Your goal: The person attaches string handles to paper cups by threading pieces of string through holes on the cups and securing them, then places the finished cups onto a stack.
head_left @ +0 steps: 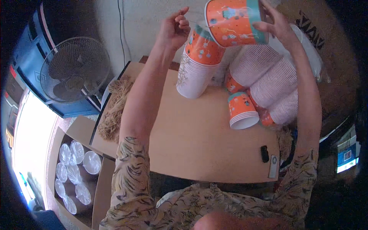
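My right hand (279, 26) grips a large orange and teal printed paper cup (232, 21), raised above the far side of the table and tilted on its side. My left hand (176, 28) is up to the left of the cup, its fingers curled in and the index finger partly stretched. A faint thin strand seems to run from it toward the cup; what it pinches is unclear. Below the hands leans a tall stack of paper cups (199, 69), orange at the top with white rims beneath. A short stack of orange cups (243, 111) lies on its side to the right.
Plastic-wrapped cup stacks (272, 82) lie at the table's right. Tan stringy fibre (117, 107) hangs over the left edge of the table (191, 145). A black object (265, 153) lies front right. An open carton (100, 191) holds wrapped round packs; a fan (74, 71) stands behind.
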### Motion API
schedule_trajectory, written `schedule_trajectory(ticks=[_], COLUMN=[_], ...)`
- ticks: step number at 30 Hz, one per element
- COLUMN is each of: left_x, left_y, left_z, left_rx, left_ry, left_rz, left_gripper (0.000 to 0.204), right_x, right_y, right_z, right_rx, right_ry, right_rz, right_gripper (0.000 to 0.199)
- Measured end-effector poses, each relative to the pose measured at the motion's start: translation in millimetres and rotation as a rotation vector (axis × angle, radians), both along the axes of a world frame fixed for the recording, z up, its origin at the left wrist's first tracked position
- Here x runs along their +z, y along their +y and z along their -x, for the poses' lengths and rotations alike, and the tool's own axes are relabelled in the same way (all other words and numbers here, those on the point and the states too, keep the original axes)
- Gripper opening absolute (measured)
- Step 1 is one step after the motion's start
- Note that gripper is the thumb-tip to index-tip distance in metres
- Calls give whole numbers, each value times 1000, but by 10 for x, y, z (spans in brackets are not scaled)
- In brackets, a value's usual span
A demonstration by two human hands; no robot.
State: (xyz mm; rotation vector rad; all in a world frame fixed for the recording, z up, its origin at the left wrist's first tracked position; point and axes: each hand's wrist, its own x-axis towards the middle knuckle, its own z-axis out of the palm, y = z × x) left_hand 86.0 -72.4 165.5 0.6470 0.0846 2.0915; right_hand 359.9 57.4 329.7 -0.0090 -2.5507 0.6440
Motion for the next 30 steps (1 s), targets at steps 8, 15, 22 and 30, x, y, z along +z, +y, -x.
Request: schedule_trajectory(ticks=[8, 15, 22, 30], left_x=[-656, -1136, -1578, -1549], left_y=[574, 712, 572, 258], left_z=[504, 638, 718, 209], left_rx=[-77, -49, -266, -68], left_ry=[-188, -271, -397, -231], left_rz=[65, 213, 274, 298], left_gripper=[19, 14, 25, 18], right_x=[67, -383, -470, -684], right_y=[333, 1142, 274, 310], right_z=[840, 1363, 1071, 1188], right_rx=[-273, 198, 235, -38], right_ry=[-316, -307, -182, -189], right_rz=[-24, 112, -42, 55], right_gripper=[115, 103, 91, 86])
